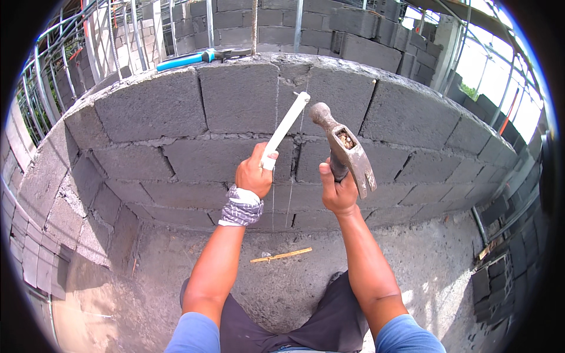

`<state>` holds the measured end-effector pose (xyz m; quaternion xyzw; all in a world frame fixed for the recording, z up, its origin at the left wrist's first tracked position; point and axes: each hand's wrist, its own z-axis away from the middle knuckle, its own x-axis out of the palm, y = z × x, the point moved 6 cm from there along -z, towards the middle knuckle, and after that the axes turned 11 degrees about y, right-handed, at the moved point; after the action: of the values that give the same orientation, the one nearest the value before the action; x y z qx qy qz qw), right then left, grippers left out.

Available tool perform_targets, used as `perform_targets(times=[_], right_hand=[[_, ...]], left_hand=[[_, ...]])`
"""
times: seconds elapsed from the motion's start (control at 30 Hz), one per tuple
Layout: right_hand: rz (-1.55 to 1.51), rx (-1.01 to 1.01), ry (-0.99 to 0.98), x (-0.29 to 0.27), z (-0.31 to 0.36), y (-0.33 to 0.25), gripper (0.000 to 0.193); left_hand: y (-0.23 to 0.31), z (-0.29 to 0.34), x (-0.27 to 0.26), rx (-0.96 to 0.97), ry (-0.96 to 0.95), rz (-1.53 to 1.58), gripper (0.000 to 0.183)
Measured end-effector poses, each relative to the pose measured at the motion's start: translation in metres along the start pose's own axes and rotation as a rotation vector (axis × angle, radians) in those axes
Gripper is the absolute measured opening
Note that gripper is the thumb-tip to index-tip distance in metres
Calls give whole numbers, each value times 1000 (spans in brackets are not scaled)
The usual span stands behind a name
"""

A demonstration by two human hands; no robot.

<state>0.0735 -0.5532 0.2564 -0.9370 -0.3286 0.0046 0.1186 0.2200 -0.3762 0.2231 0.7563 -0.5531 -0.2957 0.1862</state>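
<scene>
My left hand (pixel 254 175), with a patterned cloth round its wrist, is closed round a slim white bar (pixel 286 125). The bar tilts up to the right, and a small metal piece shows at its top end; its exact kind I cannot make out. My right hand (pixel 340 191) grips a worn claw hammer (pixel 343 141) by the handle, just below the head. The hammer's round face is up and its claw points down. Both tools are in front of a grey block wall (pixel 238 100), where two pale vertical lines run down the blocks.
A blue-handled hammer (pixel 187 60) lies on the wall's top edge. Steel bars (pixel 299 26) stand upright behind it. On the concrete floor (pixel 259 294) lies a thin yellowish stick (pixel 281 255). Stacked blocks (pixel 493 288) are at the right, and a side wall (pixel 59 176) closes the left.
</scene>
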Motion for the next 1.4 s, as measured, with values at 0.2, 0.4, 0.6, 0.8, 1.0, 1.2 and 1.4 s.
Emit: perform_targets(times=[0.2, 0.4, 0.6, 0.8, 1.0, 1.2, 1.4], right_hand=[[248, 281, -107, 11, -1, 16, 40], [127, -53, -60, 6, -9, -9, 49], [291, 182, -175, 16, -1, 9, 41], [231, 34, -88, 12, -6, 1, 44], [246, -63, -14, 9, -17, -10, 32], [344, 490, -238, 19, -5, 17, 46], [109, 35, 30, 5, -22, -20, 37]], left_hand=[[-3, 2, 1, -53, -35, 39, 27], [-7, -1, 2, -16, -14, 92, 27], [-20, -5, 6, -90, -67, 64, 29], [-27, -8, 12, -120, -99, 164, 32], [-31, -7, 13, -127, -92, 137, 33], [-37, -8, 15, -187, -115, 157, 36], [-30, -13, 6, -54, -37, 111, 34]])
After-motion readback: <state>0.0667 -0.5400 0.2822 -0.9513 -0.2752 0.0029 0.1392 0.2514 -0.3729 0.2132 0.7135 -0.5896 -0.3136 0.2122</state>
